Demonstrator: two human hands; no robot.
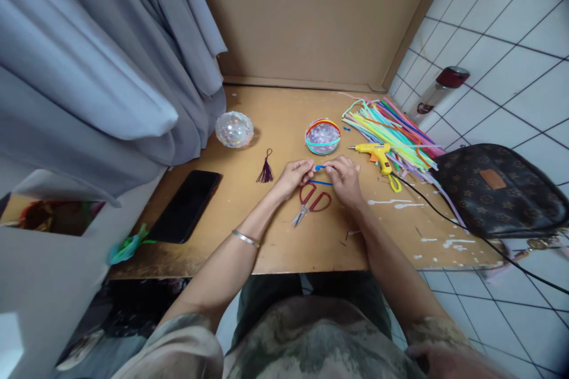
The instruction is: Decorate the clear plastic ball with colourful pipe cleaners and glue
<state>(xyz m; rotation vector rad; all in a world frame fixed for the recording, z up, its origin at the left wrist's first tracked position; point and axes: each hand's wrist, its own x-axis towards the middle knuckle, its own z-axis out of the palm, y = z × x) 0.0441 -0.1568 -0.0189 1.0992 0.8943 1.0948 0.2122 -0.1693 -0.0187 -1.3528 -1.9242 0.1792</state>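
Over the table's middle, my left hand (pixel 296 177) and my right hand (pixel 345 180) pinch a short piece of blue pipe cleaner (pixel 320 167) between them, with a small bend or curl at its centre. A straight blue length (pixel 320 182) shows just below; whether it joins the held piece I cannot tell. Red-handled scissors (pixel 304 211) lie under my hands, blades partly apart and pointing toward me. Right behind my hands is a clear ball (pixel 323 141) with red, yellow and turquoise strips around it. A dark tassel (pixel 265 172) lies left of my left hand.
A yellow glue gun (pixel 377 151) lies at right, its black cord (pixel 427 204) trailing off. Behind it spreads a pile of coloured pipe cleaners (pixel 395 130). A brown bag (pixel 502 189), a bottle (pixel 438 92), a second clear ball (pixel 234 129) and a black phone (pixel 185 207) stand or lie around.
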